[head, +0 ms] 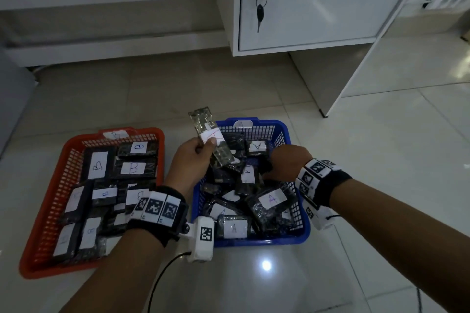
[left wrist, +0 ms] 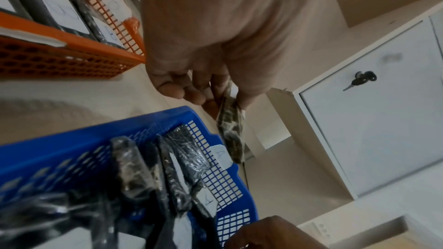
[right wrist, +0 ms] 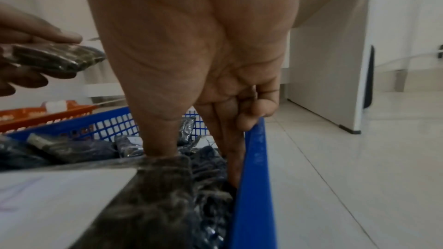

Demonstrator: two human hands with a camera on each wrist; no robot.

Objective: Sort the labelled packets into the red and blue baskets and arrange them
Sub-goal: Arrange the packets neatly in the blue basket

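The red basket [head: 66,148] on the left holds several dark packets labelled B [head: 132,168]. To its right the blue basket [head: 259,240] is piled with dark packets labelled A [head: 234,228]. My left hand [head: 207,147] pinches a dark packet [head: 201,117] by its white label, above the blue basket's far left corner. The left wrist view shows that packet [left wrist: 231,130] hanging edge-on from my left hand [left wrist: 215,99]. My right hand [head: 269,168] reaches down into the blue basket [right wrist: 256,168]. Its thumb and fingers [right wrist: 236,158] sink among the packets, with the tips hidden.
Both baskets sit on a pale tiled floor. A white cabinet [head: 318,7] with a key [head: 261,9] in its lock stands behind them, and a desk side panel [head: 328,79] beside it. A black cable [head: 157,284] runs from my left wrist camera.
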